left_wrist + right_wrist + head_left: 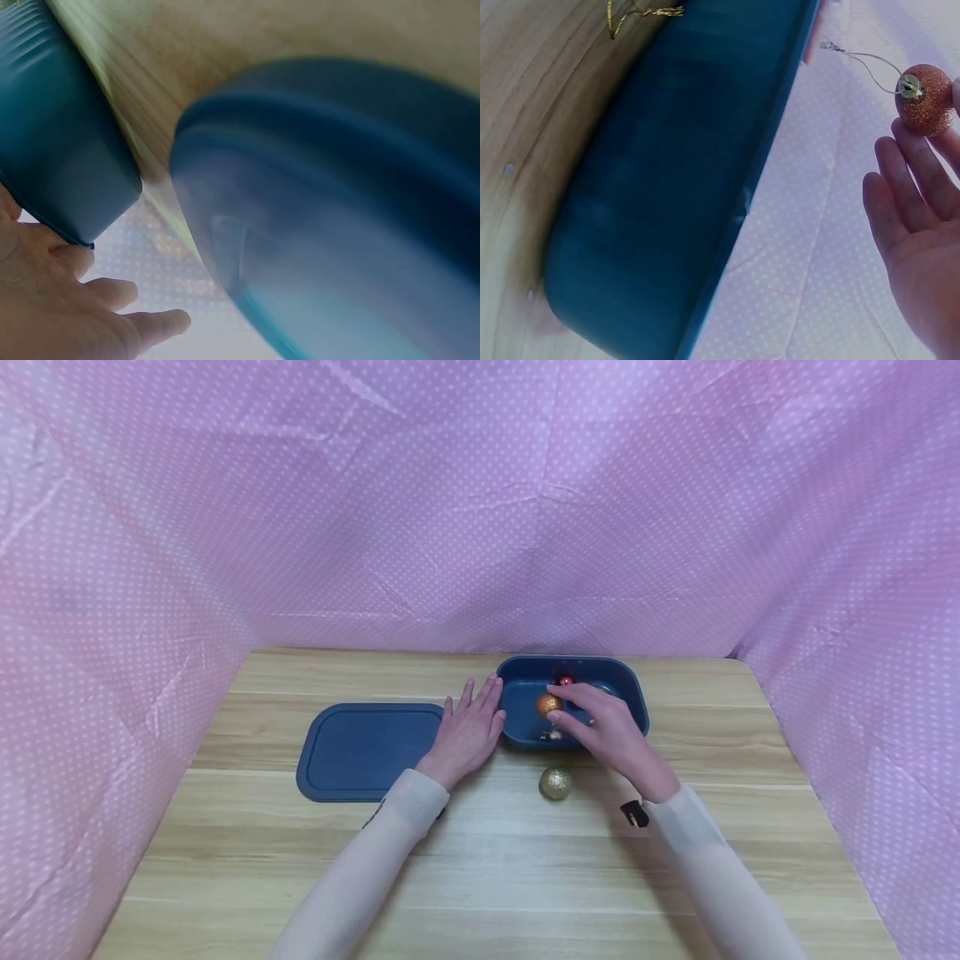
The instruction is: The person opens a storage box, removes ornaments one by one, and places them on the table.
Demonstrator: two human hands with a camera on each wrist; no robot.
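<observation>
Orange ball (549, 703), one, pinched by right hand (617, 739) over blue box (517, 703); left hand (467, 737) straight-fingered against box's left side; seemingly a transfer step, calling next for steady control.

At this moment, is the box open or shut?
Open: the lid lies apart on the table, and a red ball shows inside the box.

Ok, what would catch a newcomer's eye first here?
Probably the glittery orange ball, pinched in the right hand over the dark blue box. Next, the gold ball on the wooden table, at the box's near side. The pink polka-dot cloth rises behind and at both sides.
</observation>
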